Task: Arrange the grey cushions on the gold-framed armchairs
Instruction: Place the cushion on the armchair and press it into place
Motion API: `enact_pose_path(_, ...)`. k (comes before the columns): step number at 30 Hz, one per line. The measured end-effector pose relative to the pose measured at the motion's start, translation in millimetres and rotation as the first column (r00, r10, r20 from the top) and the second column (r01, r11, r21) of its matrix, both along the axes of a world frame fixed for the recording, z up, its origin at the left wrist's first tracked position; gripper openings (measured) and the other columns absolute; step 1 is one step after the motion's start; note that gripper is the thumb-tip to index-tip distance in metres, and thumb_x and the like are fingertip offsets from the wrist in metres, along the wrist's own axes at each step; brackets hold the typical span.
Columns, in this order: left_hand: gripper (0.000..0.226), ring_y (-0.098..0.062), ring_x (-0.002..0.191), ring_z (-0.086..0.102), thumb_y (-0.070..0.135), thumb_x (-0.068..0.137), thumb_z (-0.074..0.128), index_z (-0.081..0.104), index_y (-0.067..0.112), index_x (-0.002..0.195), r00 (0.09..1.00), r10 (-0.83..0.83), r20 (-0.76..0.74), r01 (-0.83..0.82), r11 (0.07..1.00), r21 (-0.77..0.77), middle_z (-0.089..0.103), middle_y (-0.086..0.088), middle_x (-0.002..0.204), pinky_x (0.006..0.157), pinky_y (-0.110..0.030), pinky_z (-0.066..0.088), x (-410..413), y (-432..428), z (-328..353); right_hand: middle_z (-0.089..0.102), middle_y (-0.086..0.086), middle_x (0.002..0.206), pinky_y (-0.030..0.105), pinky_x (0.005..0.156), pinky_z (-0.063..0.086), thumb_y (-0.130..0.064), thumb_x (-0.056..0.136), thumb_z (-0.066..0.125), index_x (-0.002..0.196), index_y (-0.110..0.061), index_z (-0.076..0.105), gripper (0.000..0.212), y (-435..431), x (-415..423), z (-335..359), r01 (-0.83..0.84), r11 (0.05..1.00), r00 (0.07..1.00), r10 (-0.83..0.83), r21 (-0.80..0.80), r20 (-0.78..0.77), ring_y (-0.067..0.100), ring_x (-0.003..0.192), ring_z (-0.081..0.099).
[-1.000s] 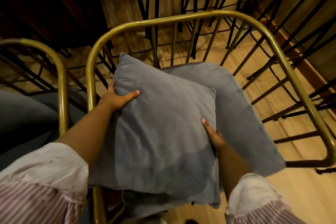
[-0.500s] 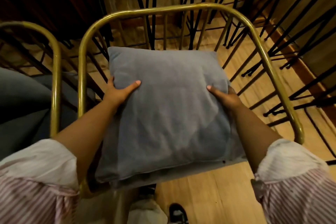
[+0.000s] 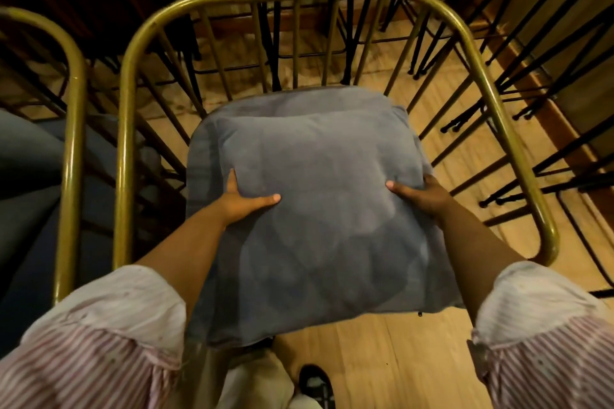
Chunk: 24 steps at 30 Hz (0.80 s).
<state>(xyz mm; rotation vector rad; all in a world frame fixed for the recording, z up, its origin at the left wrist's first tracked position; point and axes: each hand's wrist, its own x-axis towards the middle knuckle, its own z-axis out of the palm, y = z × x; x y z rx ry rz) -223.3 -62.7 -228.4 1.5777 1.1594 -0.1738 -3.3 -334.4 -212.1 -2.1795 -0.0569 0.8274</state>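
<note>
Grey throw cushion point(image 3: 319, 196) sits centre frame, lying on top of the grey seat cushion point(image 3: 199, 156) of the gold-framed armchair point(image 3: 478, 53). Seat cushion shows as a strip along the throw cushion's left edge and as a band above its top edge. Small dark zipper pull visible at the throw cushion's lower right corner.

Left hand point(image 3: 244, 201) grips the throw cushion's left side, thumb on top pointing right, fingers wrapped around the edge. Right hand point(image 3: 420, 192) grips the right side, thumb on top pointing left, fingers curled behind the edge. Both hands closed on the cushion. Rolled pink-striped sleeves point(image 3: 99, 342) at lower left and lower right of frame.

Armchair's gold tube rail curves around the upper centre and runs down both sides, thin gold spindles below it. Second gold-framed armchair point(image 3: 74, 103) at left edge, just beside the first, with a grey cushion point(image 3: 30, 156) on it, partly cut off by the frame.

Black metal stool legs point(image 3: 545, 76) fill the upper and right of frame. Light wooden floor point(image 3: 382, 352) below. A dark shoe point(image 3: 314, 382) and pale trouser leg point(image 3: 252, 378) at bottom centre.
</note>
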Motion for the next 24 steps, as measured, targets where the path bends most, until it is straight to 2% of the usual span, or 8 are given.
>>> enact_pose_path(2,0.123,-0.029,0.145,0.024,0.041,0.072,0.077,-0.017,0.024,0.15,0.995,-0.058,-0.078,0.058,0.998,0.002,0.008,-0.003,0.161,0.116,-0.04,0.026,0,0,-8,0.032,0.005,0.153,0.043,0.109,0.031,-0.058,0.062,0.075,0.146,-0.02,0.027,0.104,1,3,-6,-0.053,0.998,0.999,0.052,-0.043,-0.002,0.03,0.138,0.034)
enact_pose_path(5,0.122,-0.033,0.144,0.024,0.044,0.073,0.074,-0.019,0.029,0.149,0.992,-0.073,-0.106,0.076,0.997,0.02,0.01,-0.007,0.161,0.117,-0.044,0.025,-1,-1,-19,0.028,0.005,0.155,0.043,0.111,0.028,-0.056,0.068,0.073,0.148,-0.021,0.023,0.1,0,7,-14,-0.083,0.991,0.997,0.082,-0.106,-0.008,0.03,0.14,0.03)
enact_pose_path(9,0.119,-0.042,0.143,0.021,0.055,0.072,0.07,-0.019,0.033,0.147,0.969,-0.096,-0.228,0.122,0.987,0.103,0.01,-0.018,0.16,0.116,-0.05,0.025,5,-7,-23,0.026,0.004,0.156,0.044,0.114,0.029,-0.069,0.058,0.071,0.15,-0.024,0.017,0.115,7,-2,-21,-0.117,0.991,0.99,0.122,-0.067,0.071,0.029,0.141,0.03)
enact_pose_path(11,0.11,-0.044,0.142,0.022,0.058,0.076,0.063,-0.017,0.033,0.148,0.952,-0.135,-0.274,0.182,0.971,0.153,0.012,-0.023,0.158,0.114,-0.049,0.028,8,-13,-19,0.023,0.008,0.157,0.049,0.113,0.029,-0.074,0.056,0.063,0.151,-0.023,0.012,0.119,11,-4,-31,-0.065,0.991,0.991,0.078,-0.118,0.108,0.032,0.141,0.028)
enact_pose_path(14,0.094,-0.041,0.142,0.026,0.047,0.087,0.057,-0.009,0.028,0.15,0.923,-0.27,-0.272,0.319,0.935,0.153,0.02,-0.022,0.157,0.113,-0.045,0.031,6,-26,-2,0.032,0.02,0.151,0.053,0.107,0.034,-0.065,0.079,0.052,0.15,-0.019,0.017,0.092,17,-24,-30,-0.069,0.936,0.98,0.128,-0.345,0.149,0.042,0.134,0.036)
enact_pose_path(15,0.09,-0.039,0.141,0.029,0.041,0.089,0.057,-0.005,0.024,0.151,0.9,-0.337,-0.276,0.382,0.915,0.128,0.023,-0.02,0.157,0.113,-0.042,0.031,4,-31,9,0.035,0.021,0.149,0.051,0.107,0.034,-0.058,0.084,0.051,0.149,-0.015,0.021,0.083,19,-34,-22,-0.108,0.926,0.973,0.174,-0.362,0.154,0.042,0.132,0.037)
enact_pose_path(19,0.081,-0.03,0.145,0.026,0.036,0.093,0.053,0.003,0.014,0.152,0.805,-0.509,-0.303,0.56,0.821,0.108,0.019,-0.012,0.159,0.116,-0.036,0.026,-11,-56,70,0.042,0.019,0.146,0.042,0.109,0.032,-0.042,0.092,0.051,0.145,-0.008,0.031,0.066,28,-69,29,-0.315,0.897,0.916,0.373,-0.311,0.149,0.036,0.133,0.04)
enact_pose_path(24,0.062,-0.03,0.139,0.037,0.042,0.095,0.046,0.028,0.017,0.148,0.859,-0.444,-0.255,0.501,0.833,0.234,0.033,-0.01,0.154,0.112,-0.037,0.033,-71,-70,154,0.045,0.019,0.144,0.034,0.105,0.033,-0.041,0.093,0.05,0.142,-0.008,0.038,0.06,55,-121,118,-0.499,0.836,0.809,0.544,-0.227,0.223,0.033,0.131,0.043)
